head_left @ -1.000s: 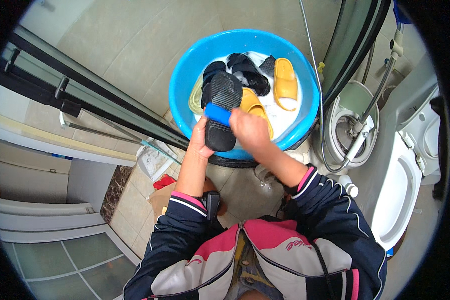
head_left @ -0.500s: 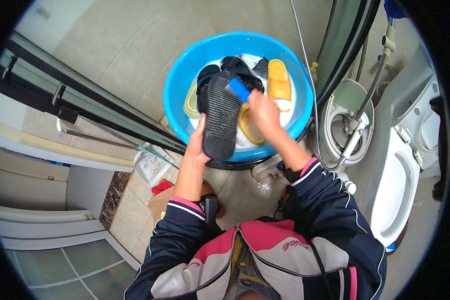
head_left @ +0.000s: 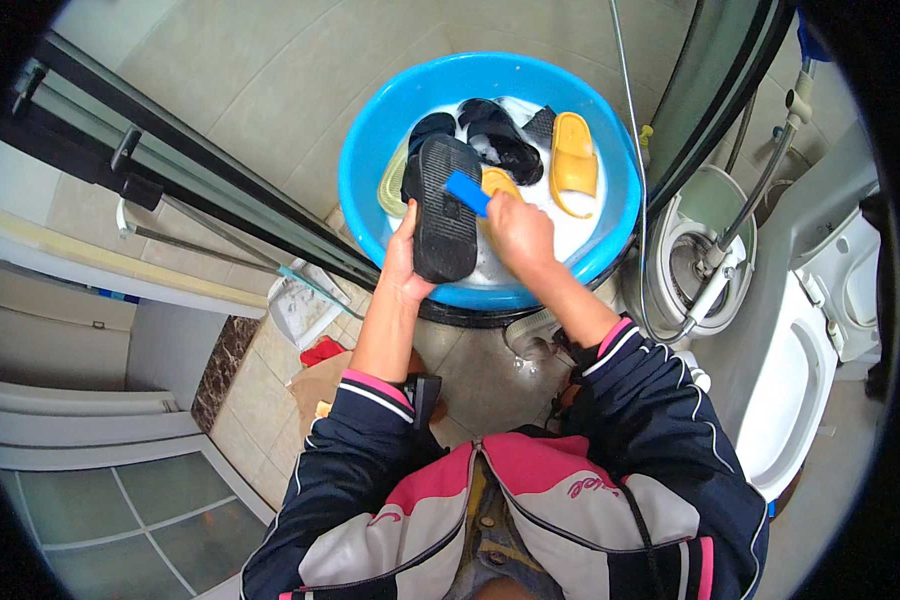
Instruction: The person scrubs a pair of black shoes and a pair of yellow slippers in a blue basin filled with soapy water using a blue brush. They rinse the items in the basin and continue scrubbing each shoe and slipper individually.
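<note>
My left hand [head_left: 402, 264] grips a black slipper [head_left: 444, 235] by its left edge, near the lower end. The slipper is held up over the near side of a blue basin [head_left: 625, 190], its ridged sole facing me. In my right hand [head_left: 523, 236] is a blue brush [head_left: 468, 194], its head over the right part of the sole; the bristles are hidden. Behind the slipper, black sandals [head_left: 510, 152] sit in white suds. A yellow slipper [head_left: 574, 168] leans at the basin's right, another yellow slipper [head_left: 499, 182] is partly covered, and a pale green slipper [head_left: 393, 188] lies at the left.
A shower hose [head_left: 632, 130] hangs past the basin's right side. Beyond it stand a small white-green washing tub [head_left: 700, 250] and a white toilet [head_left: 790, 390]. Dark-framed sliding glass doors [head_left: 80, 130] are at the left, with a white dustpan [head_left: 303, 310] on the tiled floor [head_left: 270, 400].
The brush has moved down and left across the sole, with my right hand following. My left hand still holds the slipper, which has risen slightly. The whole view has shifted a little.
</note>
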`<state>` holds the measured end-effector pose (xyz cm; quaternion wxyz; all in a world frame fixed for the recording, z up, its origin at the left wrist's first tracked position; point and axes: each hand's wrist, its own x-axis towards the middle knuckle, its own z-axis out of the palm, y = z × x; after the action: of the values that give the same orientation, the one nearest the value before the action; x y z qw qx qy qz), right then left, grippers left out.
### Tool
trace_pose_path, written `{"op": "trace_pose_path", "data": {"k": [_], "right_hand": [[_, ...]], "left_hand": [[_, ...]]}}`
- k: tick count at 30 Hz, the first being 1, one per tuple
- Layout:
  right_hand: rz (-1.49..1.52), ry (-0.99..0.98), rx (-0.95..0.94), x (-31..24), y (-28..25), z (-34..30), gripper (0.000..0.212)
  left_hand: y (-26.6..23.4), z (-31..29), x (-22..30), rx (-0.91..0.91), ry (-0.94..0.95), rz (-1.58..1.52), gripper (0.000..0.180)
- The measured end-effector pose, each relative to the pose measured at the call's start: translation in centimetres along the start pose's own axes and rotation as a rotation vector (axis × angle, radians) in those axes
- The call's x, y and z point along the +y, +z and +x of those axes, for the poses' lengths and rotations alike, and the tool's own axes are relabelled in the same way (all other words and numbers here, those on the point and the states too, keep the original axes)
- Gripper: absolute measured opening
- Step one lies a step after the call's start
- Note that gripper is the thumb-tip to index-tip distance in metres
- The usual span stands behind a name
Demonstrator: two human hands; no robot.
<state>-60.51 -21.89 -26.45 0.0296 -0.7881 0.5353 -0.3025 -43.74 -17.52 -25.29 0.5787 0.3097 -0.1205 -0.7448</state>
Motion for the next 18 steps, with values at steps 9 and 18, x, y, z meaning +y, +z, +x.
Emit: {"op": "trace_pose_path", "data": {"k": [9,18], "right_hand": [[-0.04,-0.25,0.084,-2.1,-1.0,-1.4,0.014],[0.196,-0.052,-0.034,-2.1,-1.2,-1.9,0.025]], "left_hand": [[0.8,0.1,-0.3,0.246,0.011,0.196,0.053],[0.2,0.9,-0.7,0.293,0.2,0.723,0.06]]}}
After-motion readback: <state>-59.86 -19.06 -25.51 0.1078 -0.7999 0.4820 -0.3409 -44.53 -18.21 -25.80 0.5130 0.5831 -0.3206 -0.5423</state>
